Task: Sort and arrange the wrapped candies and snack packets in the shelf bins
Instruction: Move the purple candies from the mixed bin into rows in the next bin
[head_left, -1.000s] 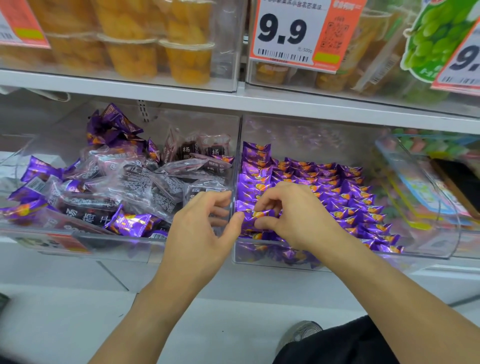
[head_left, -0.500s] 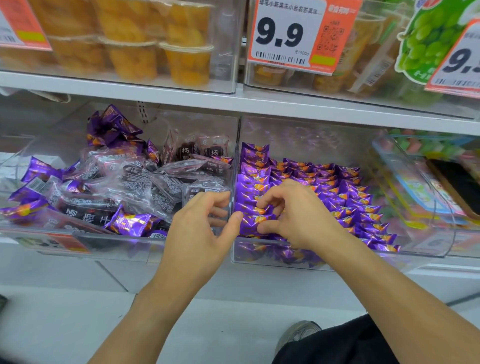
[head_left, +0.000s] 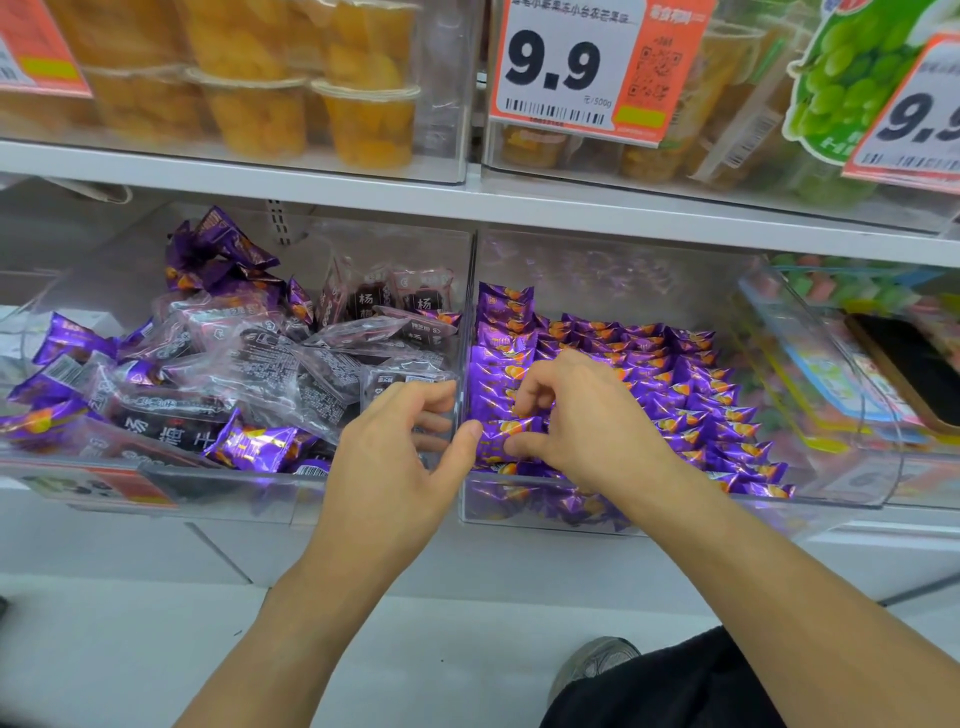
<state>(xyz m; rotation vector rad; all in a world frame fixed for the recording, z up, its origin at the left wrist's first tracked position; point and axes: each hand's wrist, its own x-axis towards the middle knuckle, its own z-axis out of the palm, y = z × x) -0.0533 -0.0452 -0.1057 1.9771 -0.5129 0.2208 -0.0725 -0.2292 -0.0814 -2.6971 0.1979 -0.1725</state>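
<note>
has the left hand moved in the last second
No. The left hand stays at the clear divider wall between the two bins, thumb against the purple candy as before.

Thumb of the left hand (head_left: 387, 467) now pressed against the end of the purple candy (head_left: 506, 439), after merely nearing it a second ago. Right hand (head_left: 582, 415) curled tighter on that wrapper (thumb underneath), the candy turned squarer to its row.
</note>
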